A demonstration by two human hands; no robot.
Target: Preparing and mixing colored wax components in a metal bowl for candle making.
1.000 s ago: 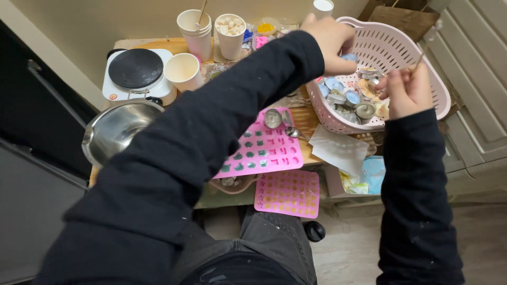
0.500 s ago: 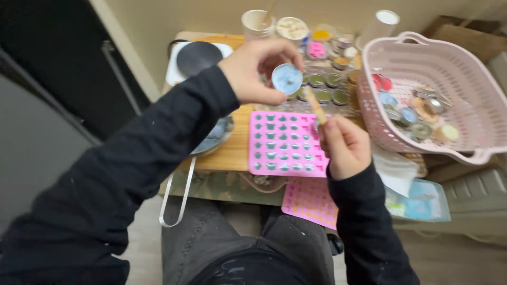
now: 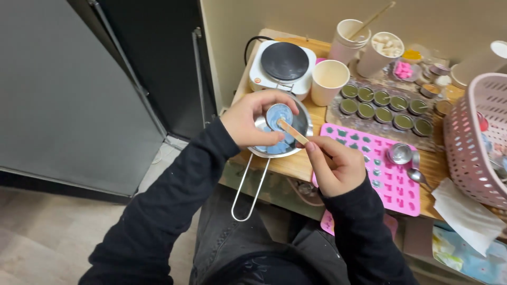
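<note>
My left hand [image 3: 248, 119] holds a small round tin of blue wax [image 3: 278, 114] tilted over a steel melting pot [image 3: 301, 126] at the table's left edge. My right hand [image 3: 335, 166] grips a flat wooden stick [image 3: 292, 131] whose tip is pressed into the tin's blue wax. Pale blue wax pieces [image 3: 274, 148] lie in the pot under the tin. The pot's long wire handle [image 3: 248, 190] hangs out over my lap.
A white hot plate [image 3: 282, 63] sits behind the pot, with a cream cup [image 3: 328, 82] beside it. A pink silicone mould [image 3: 385, 169], several filled green tins [image 3: 385, 105], a small steel cup [image 3: 400, 153] and a pink basket [image 3: 472, 142] lie to the right.
My view and both hands swung left from the pink mould to the steel pot. The tin now sits over the pot, with the stick digging into it.
</note>
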